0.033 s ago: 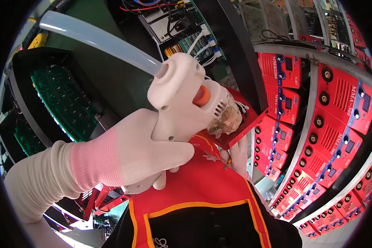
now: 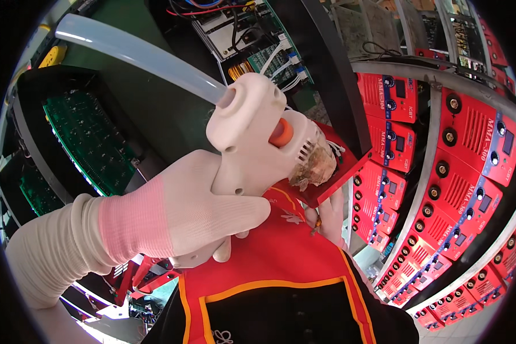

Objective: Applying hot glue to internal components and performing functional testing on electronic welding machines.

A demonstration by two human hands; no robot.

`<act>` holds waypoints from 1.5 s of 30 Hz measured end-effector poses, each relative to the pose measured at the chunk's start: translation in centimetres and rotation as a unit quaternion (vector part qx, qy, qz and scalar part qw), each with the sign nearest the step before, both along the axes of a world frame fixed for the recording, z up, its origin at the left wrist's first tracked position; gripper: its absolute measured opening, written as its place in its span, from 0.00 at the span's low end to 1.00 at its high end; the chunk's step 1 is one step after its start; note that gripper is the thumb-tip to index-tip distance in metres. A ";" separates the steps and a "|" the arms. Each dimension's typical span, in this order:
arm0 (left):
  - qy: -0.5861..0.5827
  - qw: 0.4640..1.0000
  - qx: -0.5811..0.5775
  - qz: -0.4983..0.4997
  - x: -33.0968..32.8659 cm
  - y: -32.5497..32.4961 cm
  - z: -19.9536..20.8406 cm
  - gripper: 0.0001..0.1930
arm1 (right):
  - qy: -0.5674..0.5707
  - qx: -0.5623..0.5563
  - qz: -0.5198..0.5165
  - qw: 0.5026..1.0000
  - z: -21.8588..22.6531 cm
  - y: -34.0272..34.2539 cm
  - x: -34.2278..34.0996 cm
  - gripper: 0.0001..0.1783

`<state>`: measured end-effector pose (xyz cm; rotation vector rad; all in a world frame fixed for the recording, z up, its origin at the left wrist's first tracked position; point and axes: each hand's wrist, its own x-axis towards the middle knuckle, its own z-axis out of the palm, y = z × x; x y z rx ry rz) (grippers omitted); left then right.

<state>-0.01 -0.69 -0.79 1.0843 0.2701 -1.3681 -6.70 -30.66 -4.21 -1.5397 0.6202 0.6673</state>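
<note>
My left hand [image 2: 195,212], in a pale knit glove with a pink cuff, is closed round the handle of a white hot glue gun [image 2: 252,123]. A thick translucent glue stick [image 2: 137,57] sticks out of its back toward the upper left. An orange part shows through an opening in its side, and lumpy dried glue [image 2: 315,166] covers its front end. My bare right hand [image 2: 329,215], with a beaded band at the wrist, is by the red panel [image 2: 341,183] of an opened machine. The panel and the glue gun hide its fingers.
The opened machine's black housing [image 2: 341,74] holds a green circuit board [image 2: 269,54], wires and white connectors. More black housings with a green board [image 2: 89,137] stand at left. Metal racks at right carry several red welding machines [image 2: 467,146]. A yellow object [image 2: 53,56] lies far left.
</note>
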 end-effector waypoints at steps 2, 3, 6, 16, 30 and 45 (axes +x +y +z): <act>0.001 1.000 -0.001 0.015 -0.2 -0.3 -0.4 0.14 | -0.003 -0.006 -0.003 1.000 0.0 0.2 0.0 0.14; 0.002 1.000 -0.002 0.029 -0.4 -0.4 -0.5 0.14 | -0.006 -0.012 -0.005 1.000 0.1 0.3 0.0 0.14; -0.002 0.999 0.000 0.044 -0.7 -0.1 0.3 0.14 | -0.002 -0.001 0.003 1.000 0.1 0.5 0.0 0.15; 0.029 0.999 0.021 0.004 -1.2 1.0 1.1 0.14 | -0.011 0.000 -0.018 1.000 -0.2 0.2 -0.4 0.12; 0.036 0.999 0.023 -0.021 -1.3 1.2 0.8 0.13 | -0.001 -0.023 -0.025 0.999 0.7 1.1 0.0 0.10; -0.002 0.997 0.007 0.079 -0.9 0.7 0.7 0.13 | -0.038 0.003 0.006 0.999 -0.2 0.3 -0.6 0.13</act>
